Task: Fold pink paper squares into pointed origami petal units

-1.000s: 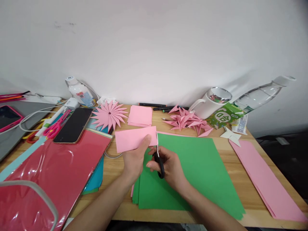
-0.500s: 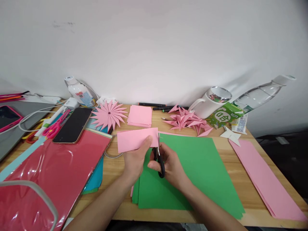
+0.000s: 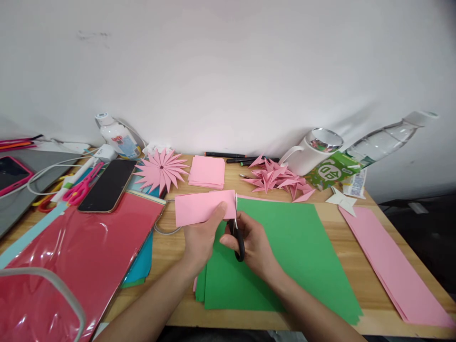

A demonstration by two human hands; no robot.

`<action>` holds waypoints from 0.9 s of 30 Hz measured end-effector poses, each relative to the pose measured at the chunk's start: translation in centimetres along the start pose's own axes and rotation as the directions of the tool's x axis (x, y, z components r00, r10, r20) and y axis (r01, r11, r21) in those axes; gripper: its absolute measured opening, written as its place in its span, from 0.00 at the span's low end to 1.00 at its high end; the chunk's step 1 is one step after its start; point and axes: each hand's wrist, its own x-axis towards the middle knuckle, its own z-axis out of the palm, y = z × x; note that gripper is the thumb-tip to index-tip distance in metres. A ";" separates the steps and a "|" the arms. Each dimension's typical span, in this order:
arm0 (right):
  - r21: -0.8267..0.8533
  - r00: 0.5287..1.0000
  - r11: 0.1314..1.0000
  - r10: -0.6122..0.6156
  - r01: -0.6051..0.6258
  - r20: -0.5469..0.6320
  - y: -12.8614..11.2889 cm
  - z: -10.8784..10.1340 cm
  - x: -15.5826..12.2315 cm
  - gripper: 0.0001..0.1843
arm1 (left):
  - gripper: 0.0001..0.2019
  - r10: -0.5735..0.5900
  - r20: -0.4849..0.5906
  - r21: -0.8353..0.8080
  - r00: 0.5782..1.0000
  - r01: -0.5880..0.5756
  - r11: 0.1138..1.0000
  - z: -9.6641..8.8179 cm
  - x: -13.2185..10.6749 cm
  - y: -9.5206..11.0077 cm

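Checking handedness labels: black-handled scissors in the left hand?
No, the right hand holds the black-handled scissors; the left hand holds pink paper.

Paper slip (image 3: 199, 209) held before rear paper stack (image 3: 207, 171); scissors (image 3: 241, 247) held at slip's right end, over front sheets (image 3: 285, 256). Rear stack flanked by paper wheel (image 3: 168, 175), left, folded pieces (image 3: 269, 179), right. Paper strips (image 3: 395, 266) laid right of front sheets.

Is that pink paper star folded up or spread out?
Spread out: the pink paper star fans its points around a dark centre.

wooden table (image 3: 337, 228) | green-topped paper stack (image 3: 285, 247) | pink strips (image 3: 392, 270) | pink squares (image 3: 206, 171)
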 end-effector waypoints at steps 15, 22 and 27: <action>0.039 0.995 0.995 0.091 -0.089 -0.046 0.4 0.2 -0.2 0.26 | 0.20 0.002 0.038 0.003 0.999 -0.002 1.000 -0.1 0.1 -0.1; 0.035 0.999 0.998 -0.044 0.044 -0.018 0.0 0.3 -0.1 0.24 | 0.21 -0.010 0.068 -0.043 0.998 0.013 0.999 -0.1 0.1 -0.2; 0.025 0.996 0.996 -0.088 0.088 0.010 -0.1 0.1 0.0 0.26 | 0.22 -0.035 0.068 -0.030 0.997 0.037 0.999 -0.1 0.0 0.0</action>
